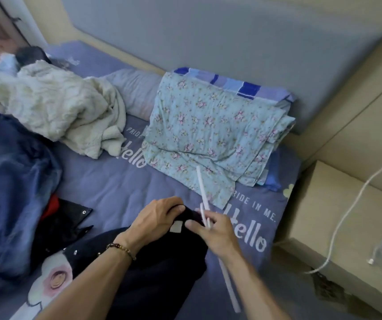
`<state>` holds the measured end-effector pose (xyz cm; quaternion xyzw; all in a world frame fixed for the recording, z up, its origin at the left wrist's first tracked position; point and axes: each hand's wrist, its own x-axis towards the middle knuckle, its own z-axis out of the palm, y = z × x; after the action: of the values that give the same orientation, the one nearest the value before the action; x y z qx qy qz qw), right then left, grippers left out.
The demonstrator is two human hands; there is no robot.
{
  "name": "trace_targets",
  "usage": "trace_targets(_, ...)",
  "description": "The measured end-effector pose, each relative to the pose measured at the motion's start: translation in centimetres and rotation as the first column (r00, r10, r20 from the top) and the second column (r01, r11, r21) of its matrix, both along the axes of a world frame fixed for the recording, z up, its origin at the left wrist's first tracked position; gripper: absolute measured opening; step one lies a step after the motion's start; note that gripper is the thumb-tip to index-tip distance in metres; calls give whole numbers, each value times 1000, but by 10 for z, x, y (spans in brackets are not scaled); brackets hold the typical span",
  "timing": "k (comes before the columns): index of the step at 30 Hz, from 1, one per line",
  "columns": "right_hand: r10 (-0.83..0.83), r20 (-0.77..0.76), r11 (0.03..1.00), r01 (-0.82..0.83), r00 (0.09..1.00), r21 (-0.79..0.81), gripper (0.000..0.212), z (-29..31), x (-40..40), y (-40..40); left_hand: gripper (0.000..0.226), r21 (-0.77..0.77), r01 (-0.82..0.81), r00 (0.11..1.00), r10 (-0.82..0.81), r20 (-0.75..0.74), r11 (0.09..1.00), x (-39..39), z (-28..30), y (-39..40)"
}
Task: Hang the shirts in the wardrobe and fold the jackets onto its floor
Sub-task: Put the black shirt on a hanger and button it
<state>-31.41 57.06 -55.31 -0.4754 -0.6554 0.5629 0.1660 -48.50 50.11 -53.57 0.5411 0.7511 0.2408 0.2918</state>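
**Early going: one dark shirt meeting its hanger, a pile still waiting**

On the bed (106, 181), the left hand (155, 219) grips the neck of a black shirt (162, 262) near its pale label (176, 227), while the right hand (217, 232) pinches a white plastic hanger (202, 192) just beside the collar — the two hands close together over the garment. The hanger does not look threaded into the neck yet, so I judge this shirt not ready to hang. No wardrobe is in view, and nothing shows as hung or folded. Left of the shirt lies a dark blue denim jacket (7, 181) in a heap, with red and black garments (65, 218) beneath its edge — these appear still to be sorted. The shirt is soft, dark and rumpled, its lower part bunched toward the person.
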Motion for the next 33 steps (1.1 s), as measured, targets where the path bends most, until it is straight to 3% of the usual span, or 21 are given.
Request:
trace_targets(6,184,-23,954,-173,983,247,40,108,-6,-50,18,3,43,993,-42,-108,999,-13,98,-74)
trace_targets(9,263,-31,914,-239,964,329,22,174,-9,-78,16,-16,28,963,-32,-266,999,-24,138,-123)
trace_targets(12,303,-18,883,-274,953,380,20,236,-9,-102,19,66,-104,902,122,-414,992,-33,182,-171)
trace_targets(14,340,45,854,-328,939,404,23,281,-5,-116,23,207,-168,856,246,-454,964,-39,218,-198)
trace_targets(17,321,136,832,-348,937,431,22,339,2,-136,16,424,-195,840,374,-394,885,-43,270,-221)
trace_targets(20,237,190,781,-303,953,546,14,379,6,-151,22,412,-210,954,278,-111,887,-49,311,-232)
trace_targets(22,164,239,735,-280,957,617,50,397,14,-163,25,265,-140,990,126,70,954,-52,332,-242)
trace_targets(24,167,262,710,-300,950,637,77,402,22,-173,32,175,-141,986,122,118,974,-54,337,-248)
trace_targets(26,193,258,755,-311,947,577,65,397,26,-185,36,228,-268,961,244,131,936,-56,330,-248)
trace_targets(29,214,162,848,-265,963,459,31,388,30,-206,13,250,-326,935,350,-55,912,-58,311,-246)
trace_targets(33,217,44,885,-215,975,413,21,383,38,-228,19,210,-435,859,474,-196,876,-46,290,-263)
